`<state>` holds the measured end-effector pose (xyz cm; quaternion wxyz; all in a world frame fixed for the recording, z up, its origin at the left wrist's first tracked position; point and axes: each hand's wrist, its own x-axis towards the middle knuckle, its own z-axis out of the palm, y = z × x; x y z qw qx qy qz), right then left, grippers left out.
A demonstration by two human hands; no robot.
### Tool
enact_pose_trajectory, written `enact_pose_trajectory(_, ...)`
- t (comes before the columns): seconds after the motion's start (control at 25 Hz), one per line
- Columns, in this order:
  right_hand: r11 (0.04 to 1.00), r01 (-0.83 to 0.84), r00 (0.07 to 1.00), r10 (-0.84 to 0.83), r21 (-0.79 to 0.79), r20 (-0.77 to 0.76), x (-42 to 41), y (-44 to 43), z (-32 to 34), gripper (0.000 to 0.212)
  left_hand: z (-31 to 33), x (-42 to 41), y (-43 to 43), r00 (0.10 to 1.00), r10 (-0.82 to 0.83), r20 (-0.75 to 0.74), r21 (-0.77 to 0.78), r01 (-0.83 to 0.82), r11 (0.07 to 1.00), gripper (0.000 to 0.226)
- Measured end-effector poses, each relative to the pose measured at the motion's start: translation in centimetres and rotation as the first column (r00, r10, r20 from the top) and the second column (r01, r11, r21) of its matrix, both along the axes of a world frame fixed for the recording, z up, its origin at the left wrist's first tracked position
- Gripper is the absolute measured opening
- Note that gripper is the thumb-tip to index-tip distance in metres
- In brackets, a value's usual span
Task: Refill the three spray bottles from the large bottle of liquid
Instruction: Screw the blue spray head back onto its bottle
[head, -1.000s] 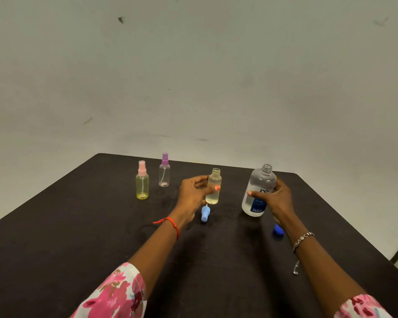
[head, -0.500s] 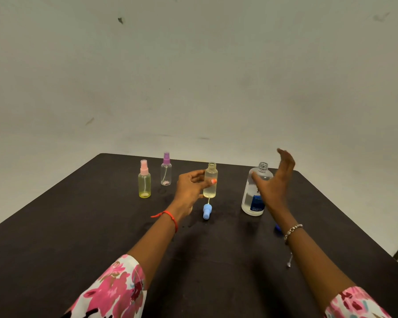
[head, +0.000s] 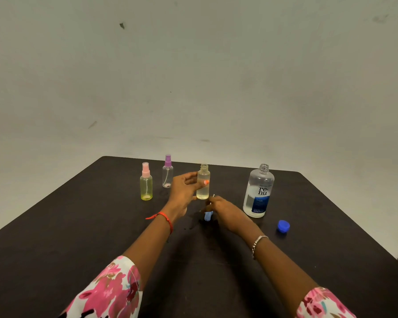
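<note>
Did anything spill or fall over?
Nothing fell over. Some dark specks, maybe drips, sit on the table by the blue spray top. The large bottle is open; its blue cap lies apart.

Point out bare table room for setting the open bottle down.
Bare: the stretch in front of the pink-topped bottle, left of the left hand; the strip right of the large bottle and blue cap. Crowded: centre, where right hand, open bottle and spray head meet.

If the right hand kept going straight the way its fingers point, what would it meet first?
The right hand points forward-left, its fingertips at the blue spray head. Just beyond is the open spray bottle that the left hand holds; depth is unclear.
</note>
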<state>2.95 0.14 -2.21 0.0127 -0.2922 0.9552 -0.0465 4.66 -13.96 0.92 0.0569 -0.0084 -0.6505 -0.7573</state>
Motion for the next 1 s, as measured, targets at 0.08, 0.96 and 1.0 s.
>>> enact_pose_trajectory(0.08,1.000,-0.018,0.999,0.018,0.021,-0.037,-0.2,0.0,-0.6,0.037,-0.1,0.1,-0.1,1.000,0.006,0.001,0.002,-0.006,1.000,0.044)
enact_pose_trajectory(0.96,0.043,-0.095,0.955,-0.277,-0.995,-0.103,2.3,1.2,14.1,0.035,2.5,2.0,1.1,0.996,-0.074,-0.045,-0.034,0.072,0.997,0.047)
enact_pose_trajectory(1.0,0.052,-0.099,0.954,-0.279,-0.994,-0.110,2.3,1.2,14.1,0.035,2.6,2.0,1.2,0.996,-0.077,-0.048,-0.034,0.075,0.997,0.047)
